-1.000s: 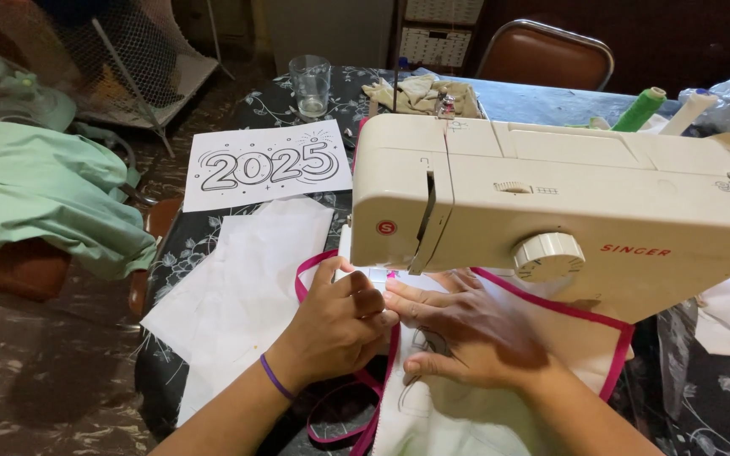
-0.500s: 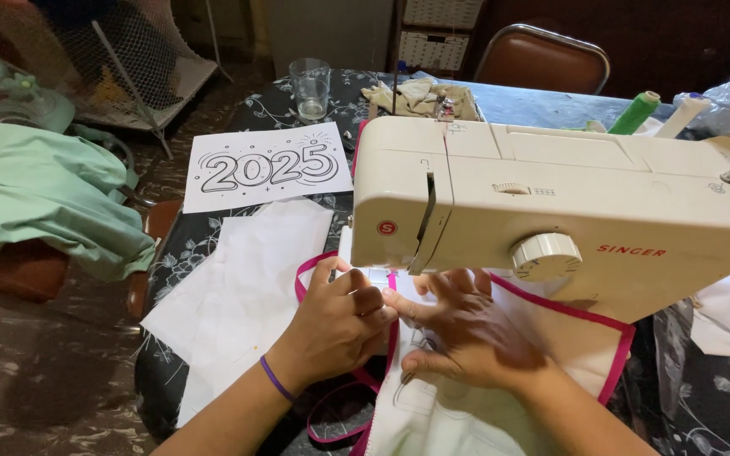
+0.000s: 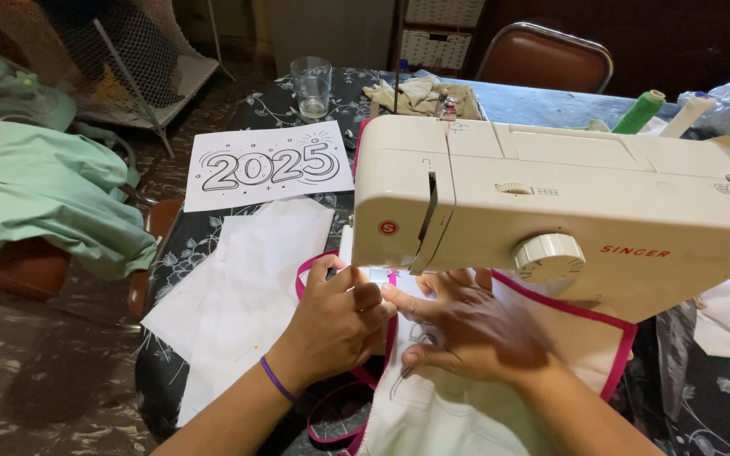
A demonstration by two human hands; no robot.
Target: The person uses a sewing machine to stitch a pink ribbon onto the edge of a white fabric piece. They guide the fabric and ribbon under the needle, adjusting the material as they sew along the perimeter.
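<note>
A cream sewing machine (image 3: 551,203) stands on a table with a dark floral cloth (image 3: 179,253). Under its needle end lies white fabric (image 3: 458,414) edged with pink binding (image 3: 627,338). My left hand (image 3: 340,325), with a purple band at the wrist, pinches the pink edge just below the machine's needle area. My right hand (image 3: 466,325) lies flat on the white fabric beside it, fingers pointing toward the needle; it is blurred. The needle itself is hidden by the machine's head.
White fabric pieces (image 3: 247,287) and a printed sheet with outlined numerals (image 3: 268,165) lie to the left. A drinking glass (image 3: 312,84), cloth scraps (image 3: 420,93) and a green thread spool (image 3: 640,110) are behind the machine. Green cloth (image 3: 44,194) lies left; a brown chair (image 3: 547,55) stands beyond.
My right hand has shifted slightly on the fabric toward the needle. The left hand keeps its pinch on the pink edge in nearly the same spot.
</note>
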